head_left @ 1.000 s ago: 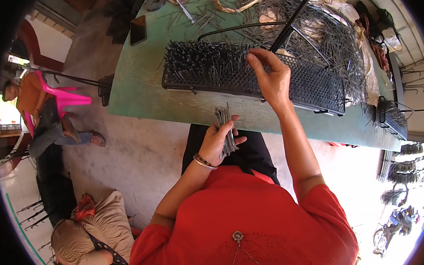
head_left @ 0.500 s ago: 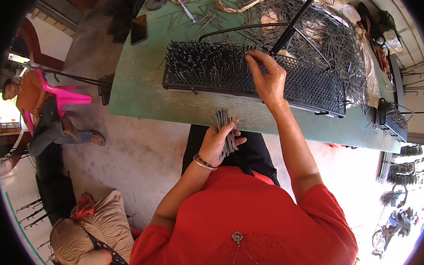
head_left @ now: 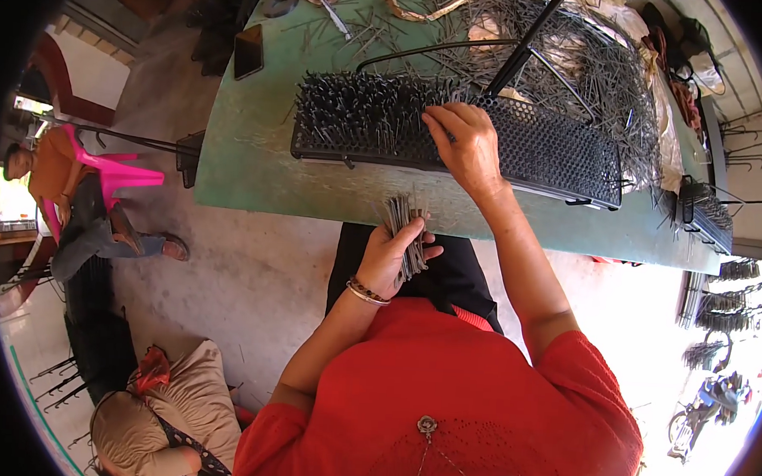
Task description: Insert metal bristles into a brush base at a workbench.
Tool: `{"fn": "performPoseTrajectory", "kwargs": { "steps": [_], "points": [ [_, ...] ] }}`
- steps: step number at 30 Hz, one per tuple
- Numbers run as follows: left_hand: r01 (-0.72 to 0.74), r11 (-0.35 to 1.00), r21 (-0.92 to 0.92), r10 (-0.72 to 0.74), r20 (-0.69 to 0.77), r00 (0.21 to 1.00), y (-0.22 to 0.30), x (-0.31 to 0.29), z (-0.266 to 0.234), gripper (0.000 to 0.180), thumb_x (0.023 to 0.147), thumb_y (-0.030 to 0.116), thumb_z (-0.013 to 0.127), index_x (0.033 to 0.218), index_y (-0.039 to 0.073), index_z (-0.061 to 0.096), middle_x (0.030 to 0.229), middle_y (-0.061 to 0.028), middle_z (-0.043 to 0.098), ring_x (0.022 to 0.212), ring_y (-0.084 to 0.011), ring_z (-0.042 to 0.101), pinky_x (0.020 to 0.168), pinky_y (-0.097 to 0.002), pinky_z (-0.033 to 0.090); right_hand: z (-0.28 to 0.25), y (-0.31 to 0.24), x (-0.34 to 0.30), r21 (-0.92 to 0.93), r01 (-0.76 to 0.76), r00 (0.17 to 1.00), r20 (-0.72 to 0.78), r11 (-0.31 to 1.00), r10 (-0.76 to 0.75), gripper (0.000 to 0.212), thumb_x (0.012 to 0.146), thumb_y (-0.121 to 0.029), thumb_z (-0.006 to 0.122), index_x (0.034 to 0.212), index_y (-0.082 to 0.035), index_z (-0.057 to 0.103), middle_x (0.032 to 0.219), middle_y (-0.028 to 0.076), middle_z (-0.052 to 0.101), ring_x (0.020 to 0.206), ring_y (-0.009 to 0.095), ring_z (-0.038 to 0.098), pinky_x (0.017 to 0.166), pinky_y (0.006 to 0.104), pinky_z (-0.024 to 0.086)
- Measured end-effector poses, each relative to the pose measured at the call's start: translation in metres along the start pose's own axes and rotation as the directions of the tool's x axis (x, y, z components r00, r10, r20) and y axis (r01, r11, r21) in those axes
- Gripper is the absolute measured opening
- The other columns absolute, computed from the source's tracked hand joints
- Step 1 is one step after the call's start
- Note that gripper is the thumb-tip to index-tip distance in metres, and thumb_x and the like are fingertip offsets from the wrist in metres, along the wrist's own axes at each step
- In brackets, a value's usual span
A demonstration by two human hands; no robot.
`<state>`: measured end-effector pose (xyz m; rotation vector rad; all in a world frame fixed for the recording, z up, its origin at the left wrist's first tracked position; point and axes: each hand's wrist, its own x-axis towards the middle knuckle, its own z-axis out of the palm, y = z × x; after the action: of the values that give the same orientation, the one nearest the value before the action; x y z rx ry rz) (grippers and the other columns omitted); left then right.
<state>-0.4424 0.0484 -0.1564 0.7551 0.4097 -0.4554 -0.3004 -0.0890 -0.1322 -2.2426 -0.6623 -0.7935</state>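
Observation:
A bundle of thin grey metal pins (head_left: pixel 412 261) is held in my left hand (head_left: pixel 390 254), just off the near edge of the green table. My right hand (head_left: pixel 468 146) is over the long black perforated rack (head_left: pixel 558 157), thumb and fingers pinched together at the border of its filled part. Whatever sits in that pinch is too small to make out. Upright dark pins (head_left: pixel 362 112) crowd the rack's left half, while bare holes show across its right half.
Behind the rack lies a large heap of loose metal pins (head_left: pixel 571 67). A black metal rod frame (head_left: pixel 519 60) rises there. A phone (head_left: pixel 249 52) rests at the left of the green table (head_left: pixel 265 146). At far left a person (head_left: pixel 66 170) sits on a pink chair (head_left: pixel 113 172).
My right hand has shifted slightly left and toward me along the rack. The left hand keeps its place with the bundle of pins.

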Motion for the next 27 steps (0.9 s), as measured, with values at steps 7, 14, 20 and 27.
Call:
{"fn": "performPoseTrajectory", "kwargs": {
  "steps": [7,14,20,27],
  "points": [
    [-0.043,0.999,-0.033,0.042,-0.028,0.999,-0.001,-0.001,-0.001,0.009,0.091,0.013,0.056,0.098,0.008,0.056,0.086,-0.0014,0.058,0.081,-0.0127,0.060,0.072,-0.0351,0.057,-0.012,-0.012,0.001,0.117,-0.122,0.992,0.042,0.986,0.118,0.015,0.078,-0.014,0.069,0.088,-0.003,0.068,0.078,0.010,0.064,0.068,0.023,0.060,0.060,0.0315,0.047],
    [-0.092,0.996,0.017,0.092,-0.023,0.995,0.005,-0.003,0.004,0.014,0.089,0.015,0.059,0.098,0.005,0.054,0.088,-0.0033,0.057,0.079,-0.0143,0.060,0.069,-0.0338,0.057,-0.026,-0.028,-0.023,0.395,-0.638,0.682,0.689,0.662,0.247,0.022,0.078,-0.020,0.070,0.087,0.000,0.069,0.075,0.009,0.067,0.065,0.011,0.059,0.061,0.0272,0.048],
    [0.011,0.999,0.052,-0.012,0.026,1.000,0.005,-0.005,0.008,0.019,0.090,0.016,0.059,0.103,0.002,0.053,0.090,-0.0048,0.058,0.082,-0.0157,0.061,0.070,-0.0342,0.057,-0.036,-0.018,-0.015,0.606,-0.692,0.720,0.545,0.391,0.429,0.018,0.086,-0.011,0.063,0.095,0.004,0.065,0.083,0.006,0.067,0.075,0.009,0.059,0.066,0.0226,0.047],
    [-0.011,0.997,0.071,0.006,0.068,0.998,-0.002,-0.002,0.001,0.024,0.086,0.005,0.059,0.108,0.000,0.050,0.092,-0.0078,0.057,0.085,-0.0186,0.061,0.073,-0.0363,0.057,-0.034,-0.003,0.010,0.384,-0.441,0.880,0.005,0.811,0.476,0.018,0.086,-0.013,0.064,0.096,0.002,0.066,0.083,0.005,0.067,0.074,0.009,0.059,0.069,0.0228,0.047]
  ]
}}
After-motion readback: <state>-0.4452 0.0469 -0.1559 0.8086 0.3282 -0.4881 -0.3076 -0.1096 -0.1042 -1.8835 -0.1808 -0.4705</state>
